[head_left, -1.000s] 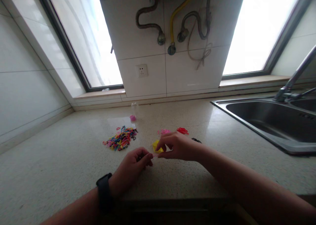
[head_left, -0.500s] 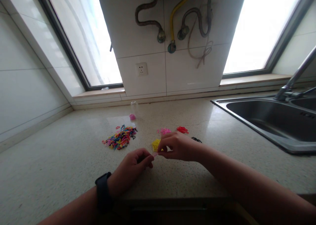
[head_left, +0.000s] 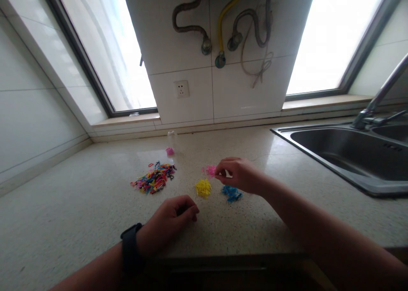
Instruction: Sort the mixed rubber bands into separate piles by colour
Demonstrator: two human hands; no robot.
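Her right hand (head_left: 240,174) reaches out over the counter (head_left: 79,214), fingertips pinched together right at the pink pile (head_left: 209,170) of small elastic bands; what sits between them is too small to make out. The left hand (head_left: 170,221), black watch (head_left: 129,250) on its wrist, rests curled loosely on the counter, holding nothing I can see. Three small sorted piles show: pink, yellow (head_left: 203,188), blue (head_left: 231,193). One bigger mixed-colour heap (head_left: 154,178) lies left. A steel sink (head_left: 347,155) sits far right. No readable writing anywhere.
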